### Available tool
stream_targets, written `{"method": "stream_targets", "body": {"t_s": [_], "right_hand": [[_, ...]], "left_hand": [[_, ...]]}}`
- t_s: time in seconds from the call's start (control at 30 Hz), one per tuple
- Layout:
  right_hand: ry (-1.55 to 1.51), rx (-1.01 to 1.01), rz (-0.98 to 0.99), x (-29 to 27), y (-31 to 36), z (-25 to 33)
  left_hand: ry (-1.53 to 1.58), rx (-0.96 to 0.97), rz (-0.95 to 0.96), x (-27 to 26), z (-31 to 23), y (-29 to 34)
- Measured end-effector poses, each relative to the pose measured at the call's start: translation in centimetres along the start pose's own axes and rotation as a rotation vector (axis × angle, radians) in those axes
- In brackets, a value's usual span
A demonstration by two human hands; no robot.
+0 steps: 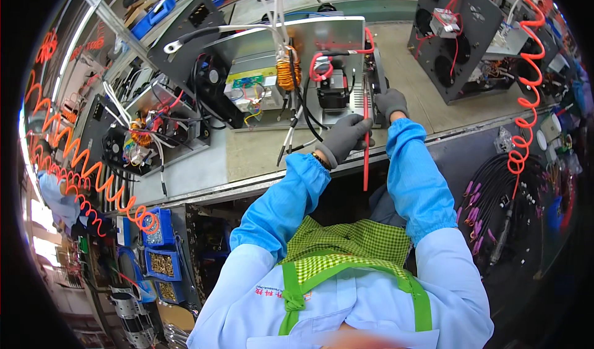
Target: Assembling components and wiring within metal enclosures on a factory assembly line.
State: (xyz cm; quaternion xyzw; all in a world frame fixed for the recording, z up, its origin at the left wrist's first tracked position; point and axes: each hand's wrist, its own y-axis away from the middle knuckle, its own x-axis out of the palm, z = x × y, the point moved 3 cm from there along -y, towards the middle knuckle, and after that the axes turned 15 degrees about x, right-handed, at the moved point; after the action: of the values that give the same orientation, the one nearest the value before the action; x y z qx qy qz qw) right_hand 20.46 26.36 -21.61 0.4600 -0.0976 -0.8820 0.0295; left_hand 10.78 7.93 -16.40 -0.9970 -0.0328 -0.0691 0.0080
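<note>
Both gray-gloved hands are in on the open metal chassis (346,32), which sits on the worktop (253,157)! The left hand (340,141) has its fingers closed around 1 red cable (365,174), its lower end dangling past the worktop's front edge. Just beside, the right hand (391,103) is at the chassis's right side, its grip impossible to tell; farther left stands the copper-orange toroidal coil (288,71).

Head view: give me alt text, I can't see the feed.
The grey-gloved left hand holds a red cable hanging past the front edge of the bench, while the grey-gloved right hand is at the dark end panel of an open, wired unit. More open units stand to either side.
</note>
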Motion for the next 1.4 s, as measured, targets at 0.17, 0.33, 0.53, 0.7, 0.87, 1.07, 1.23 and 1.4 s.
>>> {"method": "stream_targets", "body": {"t_s": [0.17, 0.33, 0.53, 0.7, 0.87, 1.07, 1.23, 1.4], "right_hand": [[-0.013, 0.007, -0.017, 0.1, -1.3, -0.4], [-0.035, -0.002, 0.003, -0.3, -0.4, -0.4], [-0.054, -0.003, 0.019, -0.8, 0.3, 0.0], [-0.054, -0.002, 0.017, -0.6, -0.2, -0.5], [-0.064, 0.006, 0.026, -0.7, 0.3, -0.2], [-0.052, -0.015, 0.005, -0.6, 0.1, -0.5], [-0.077, -0.009, -0.002, -0.6, 0.3, -0.4], [-0.078, -0.018, -0.021, -1.2, 0.5, -0.6]], "left_hand": [[0.061, 0.023, -0.032, 1.0, 0.5, -2.2], [0.054, 0.061, -0.148, 1.0, 1.5, -3.0], [0.111, 0.033, -0.165, 0.7, 1.7, -3.5], [0.055, 0.038, -0.192, 1.2, 1.8, -3.2], [-0.009, 0.094, -0.210, 1.0, 1.7, -2.9], [-0.043, 0.101, -0.171, 1.7, 1.5, -2.8], [-0.053, 0.051, -0.200, 1.1, 1.8, -3.5], [-0.061, 0.086, -0.238, 1.3, 1.5, -3.9]]}}
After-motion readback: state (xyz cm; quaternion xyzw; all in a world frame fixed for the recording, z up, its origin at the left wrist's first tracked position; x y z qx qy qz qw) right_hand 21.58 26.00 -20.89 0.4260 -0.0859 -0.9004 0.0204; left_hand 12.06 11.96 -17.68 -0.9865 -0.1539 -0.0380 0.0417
